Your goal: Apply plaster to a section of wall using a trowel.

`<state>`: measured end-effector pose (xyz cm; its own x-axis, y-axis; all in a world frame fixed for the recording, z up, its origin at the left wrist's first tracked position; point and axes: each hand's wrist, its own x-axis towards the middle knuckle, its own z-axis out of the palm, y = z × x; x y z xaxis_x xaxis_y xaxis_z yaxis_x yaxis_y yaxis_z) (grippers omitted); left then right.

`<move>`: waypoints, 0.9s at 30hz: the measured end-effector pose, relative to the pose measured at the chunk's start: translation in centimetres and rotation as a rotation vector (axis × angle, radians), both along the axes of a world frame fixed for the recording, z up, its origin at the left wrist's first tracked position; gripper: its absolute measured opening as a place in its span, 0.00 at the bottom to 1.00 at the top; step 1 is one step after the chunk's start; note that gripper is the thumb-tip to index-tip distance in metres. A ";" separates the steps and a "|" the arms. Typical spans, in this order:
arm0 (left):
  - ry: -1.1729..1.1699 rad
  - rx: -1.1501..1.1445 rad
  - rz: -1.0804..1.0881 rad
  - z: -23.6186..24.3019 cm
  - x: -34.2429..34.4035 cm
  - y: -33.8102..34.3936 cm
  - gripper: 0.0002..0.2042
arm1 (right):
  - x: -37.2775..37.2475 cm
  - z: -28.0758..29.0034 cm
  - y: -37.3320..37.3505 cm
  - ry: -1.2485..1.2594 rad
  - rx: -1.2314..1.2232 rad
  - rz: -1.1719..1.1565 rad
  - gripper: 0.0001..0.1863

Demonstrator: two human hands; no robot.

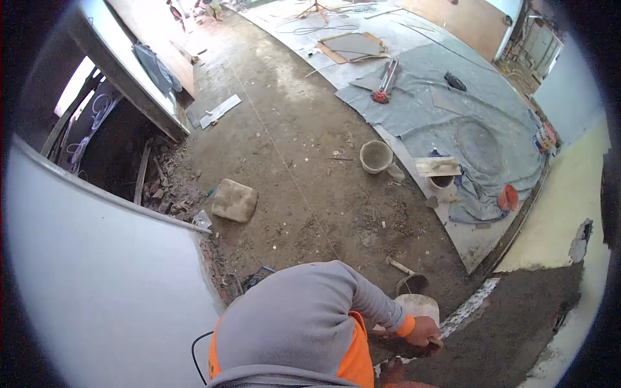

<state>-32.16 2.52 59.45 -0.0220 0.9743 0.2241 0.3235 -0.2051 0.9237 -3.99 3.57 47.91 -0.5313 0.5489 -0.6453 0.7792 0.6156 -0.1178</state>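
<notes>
My left hand [424,331], reaching from a grey sleeve with an orange cuff, is closed on a brown tool handle [437,344] beside a pale container [417,307]. The tool's working part is unclear. My right hand [391,372] is low at the bottom edge, partly cut off, its grip unclear. Just beyond them, a dark bucket [420,284] has a wooden-handled tool [398,265] leaning in it. Dark wet mortar [521,310] covers the lower right surface, bordered by a speckled white strip [479,297].
A jerrycan [234,202] and grey bucket [376,156] are on the dirt floor. A float [436,166] tops another bucket at the grey sheeting [479,103], with a red-handled cutter [381,90]. Rubble [162,187] lines the left opening. People [210,8] are far back.
</notes>
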 end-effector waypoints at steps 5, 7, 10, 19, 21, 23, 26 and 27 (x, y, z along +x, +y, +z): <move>-0.059 0.059 0.031 2.7 -1.3 -1.0 0.08 | -3.5 0.5 -0.6 0.223 -0.036 -0.037 0.28; -0.081 0.009 0.099 3.9 -2.1 -1.5 0.08 | -4.6 0.1 -0.6 0.318 -0.038 -0.033 0.26; -0.048 0.026 0.096 4.4 -3.0 -1.6 0.07 | -5.7 -0.1 -0.6 0.459 -0.017 -0.024 0.24; -0.021 0.044 0.244 4.2 -3.3 -1.1 0.09 | -10.2 15.9 -3.7 0.406 -0.222 -0.380 0.22; -0.078 0.040 0.253 6.2 -3.3 -1.6 0.08 | -10.2 18.3 -4.6 0.432 -0.294 -0.612 0.22; -0.139 0.034 0.230 6.6 -2.7 -1.3 0.07 | -9.1 18.0 -4.8 0.398 -0.169 -0.540 0.22; -0.125 0.094 0.310 5.6 -1.9 -0.2 0.07 | -8.0 16.0 -4.7 0.261 0.085 -0.371 0.22; -0.129 0.081 0.325 5.8 -1.9 -0.1 0.07 | -7.7 15.4 -4.8 0.209 0.160 -0.340 0.22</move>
